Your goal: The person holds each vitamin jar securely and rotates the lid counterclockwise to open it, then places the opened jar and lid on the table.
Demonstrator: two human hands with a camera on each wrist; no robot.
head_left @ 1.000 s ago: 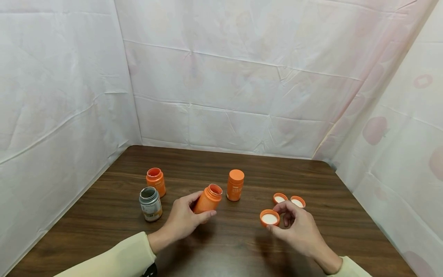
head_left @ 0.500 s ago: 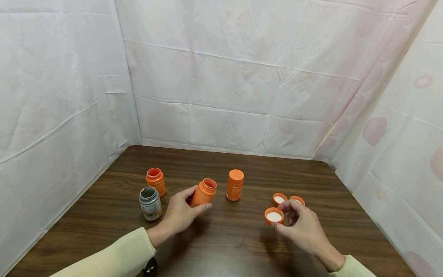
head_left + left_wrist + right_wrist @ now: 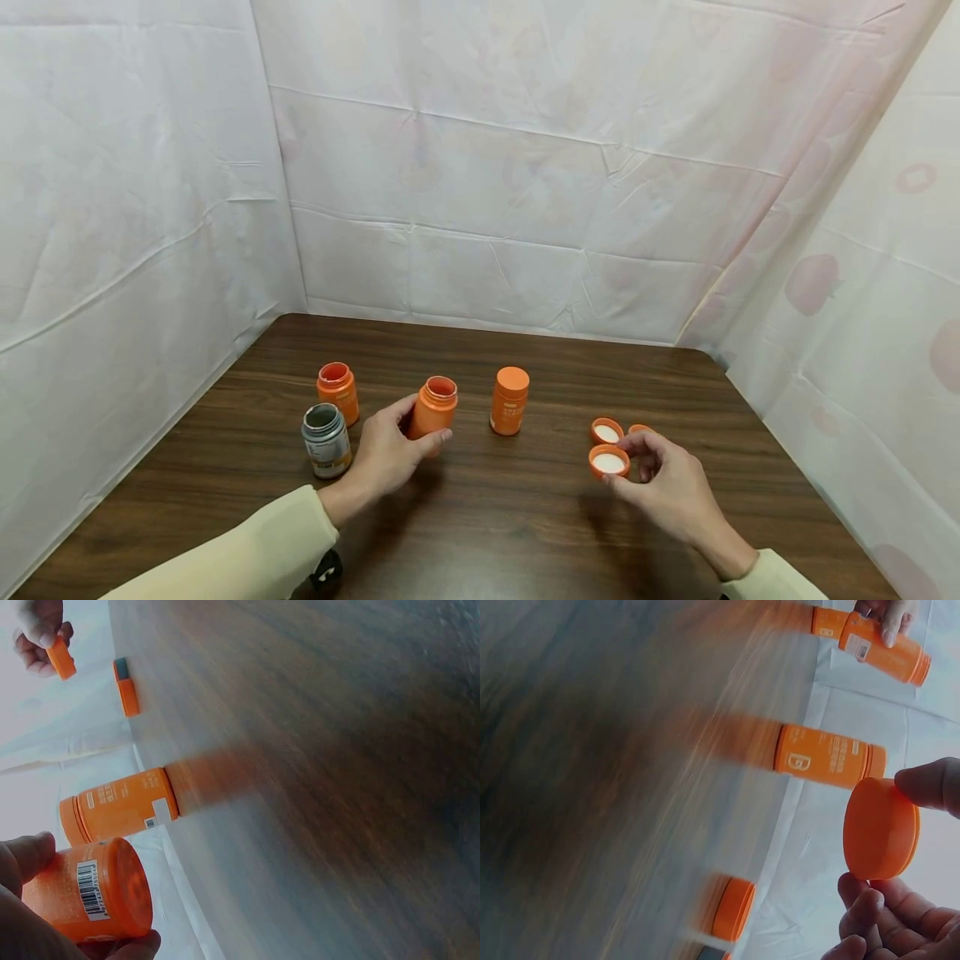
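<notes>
My left hand [image 3: 384,454] grips an uncapped orange bottle [image 3: 433,417], its red-lined mouth facing up. In the left wrist view the bottle's underside and barcode show, lifted off the table. My right hand [image 3: 678,496] pinches an orange screw cap [image 3: 881,829] between thumb and fingers, white liner upward. Just beyond that cap, another orange cap [image 3: 607,431] lies liner up on the table. A further cap [image 3: 640,428] is mostly hidden behind my right fingers; in the right wrist view a dark-sided cap [image 3: 714,952] shows at the bottom edge.
A capped orange bottle [image 3: 510,402] stands upright at mid-table, between my hands and farther back. On the left stand an uncapped grey bottle [image 3: 327,442] and, behind it, an uncapped orange bottle [image 3: 338,394]. White sheeting [image 3: 487,183] surrounds the dark wooden table [image 3: 495,517].
My left hand has moved left and slightly back with the orange bottle, which is now more upright. My right hand has carried its cap right and back, closer to the caps on the table.
</notes>
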